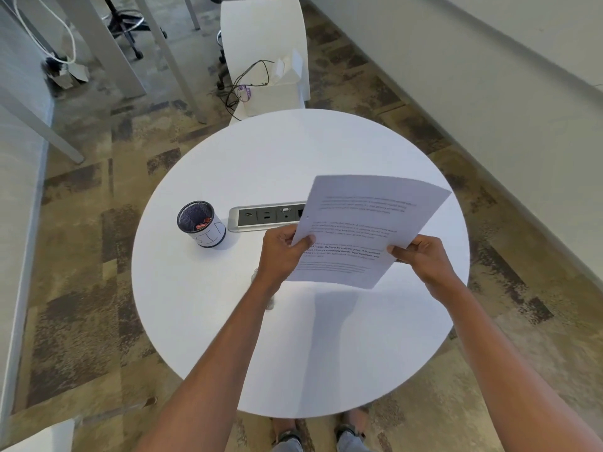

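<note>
Head view, paper (368, 230) handling at the round table (228, 158).

Grip: left hand (282, 252) pinched the paper's left edge, thumb on top. Right hand (421, 256) pinched the right edge near the lower corner. We could not tell whether it was one sheet or several.

Position: the paper was held in the air, tilted, over the right half of the table. Its upper left edge hid the right end of the outlet strip (261, 216) from us, and its far corner reached towards the table's right edge.

Risks, as we judged them:
- If there were several sheets, two edge pinches might let them fan apart or slip.
- Set down where it hung, the paper could overhang the right edge and slide to the floor.
- Its leading edge could catch on the outlet strip's raised rim and buckle.
- A leftward sweep of the left forearm could tip the pen cup (202, 225), which stood near the left edge just beside the strip.
- Something small and blurred lay under the left wrist; we could not identify it.

Room: open surface ran from below the hands to the near edge, and more beyond the strip to the far edge. We rated the near stretch safest.
</note>
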Demonstrator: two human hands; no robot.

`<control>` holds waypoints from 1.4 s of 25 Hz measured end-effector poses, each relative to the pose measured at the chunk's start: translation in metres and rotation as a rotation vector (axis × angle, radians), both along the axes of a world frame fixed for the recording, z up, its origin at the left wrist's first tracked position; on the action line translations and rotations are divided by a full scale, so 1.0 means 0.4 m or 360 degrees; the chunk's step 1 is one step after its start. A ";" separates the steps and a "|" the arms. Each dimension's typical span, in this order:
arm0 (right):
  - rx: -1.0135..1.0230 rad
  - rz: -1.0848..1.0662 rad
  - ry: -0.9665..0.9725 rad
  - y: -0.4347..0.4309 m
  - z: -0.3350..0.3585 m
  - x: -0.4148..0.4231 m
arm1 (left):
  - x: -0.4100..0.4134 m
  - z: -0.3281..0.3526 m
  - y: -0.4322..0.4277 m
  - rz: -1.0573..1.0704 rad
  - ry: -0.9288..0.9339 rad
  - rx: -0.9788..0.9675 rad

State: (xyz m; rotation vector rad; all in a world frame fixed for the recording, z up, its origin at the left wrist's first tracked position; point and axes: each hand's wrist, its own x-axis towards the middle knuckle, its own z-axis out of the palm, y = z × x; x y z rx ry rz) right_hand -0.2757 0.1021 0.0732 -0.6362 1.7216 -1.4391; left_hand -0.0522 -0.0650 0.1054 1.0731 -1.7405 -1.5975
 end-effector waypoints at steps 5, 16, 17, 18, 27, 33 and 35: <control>0.0093 -0.0290 0.0210 0.028 0.061 -0.027 | -0.064 0.099 -0.034 -0.0218 -0.0435 -0.0774; 0.0281 0.0390 0.0477 0.019 0.105 -0.062 | -0.109 0.142 -0.012 -0.0790 -0.0719 -0.1100; 0.0271 0.0355 0.0441 0.024 0.096 -0.060 | -0.097 0.137 -0.020 -0.0776 -0.0714 -0.1094; 0.0266 0.0321 0.0424 0.030 0.091 -0.058 | -0.081 0.128 -0.033 -0.0745 -0.0715 -0.1057; 0.0089 0.0164 0.0166 0.051 0.053 -0.090 | 0.098 0.001 -0.121 -0.0671 -0.0270 0.0232; 0.0066 0.0100 0.0107 0.037 0.005 -0.090 | 0.066 -0.056 -0.067 -0.0083 -0.0306 0.0010; 0.0083 0.0045 0.0108 0.039 -0.022 -0.083 | 0.064 -0.077 -0.053 -0.0037 -0.0366 -0.0091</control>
